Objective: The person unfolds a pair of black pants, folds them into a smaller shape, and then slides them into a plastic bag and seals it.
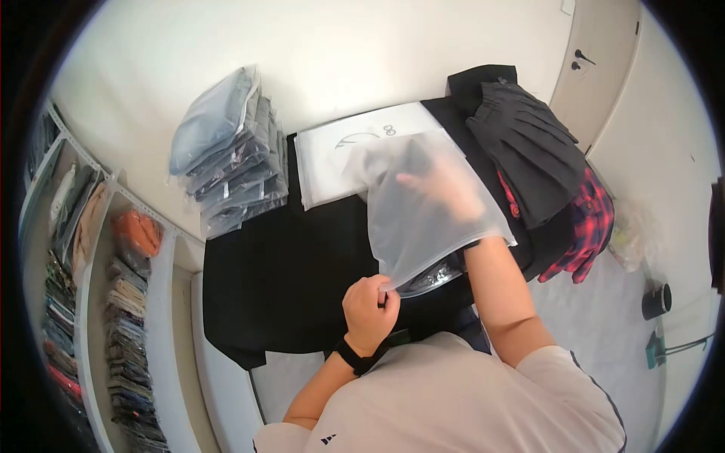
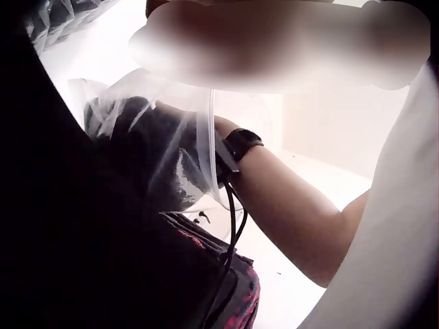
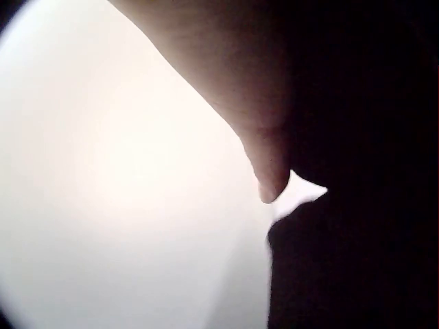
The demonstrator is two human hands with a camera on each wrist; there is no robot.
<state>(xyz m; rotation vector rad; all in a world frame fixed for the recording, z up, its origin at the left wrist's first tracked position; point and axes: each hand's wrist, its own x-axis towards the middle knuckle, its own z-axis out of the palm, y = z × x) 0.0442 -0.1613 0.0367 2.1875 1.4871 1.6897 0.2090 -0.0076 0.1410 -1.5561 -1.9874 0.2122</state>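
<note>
A frosted plastic garment bag (image 1: pixel 423 234) spans the space between both hands. My left hand (image 1: pixel 368 311) pinches its lower left corner, at the opening edge. My right hand (image 1: pixel 451 192) is inside, seen blurred through the plastic, with its thumb stretched out to the left. A grey, dark shape shows through the bag by those fingers. In the right wrist view the straight thumb (image 3: pixel 271 164) shows beside dark areas, with a light gap between. Under the bag's opening edge lies a shiny, dark plastic-wrapped item (image 1: pixel 434 278).
Flat printed bags (image 1: pixel 325 170) lie at the back of the black-covered table (image 1: pixel 279 279). Bagged garments (image 1: pixel 226 151) are piled at back left. A dark pleated skirt (image 1: pixel 529 143) and red plaid cloth (image 1: pixel 593 223) lie at right. Shelves of folded clothes (image 1: pixel 128 325) stand left.
</note>
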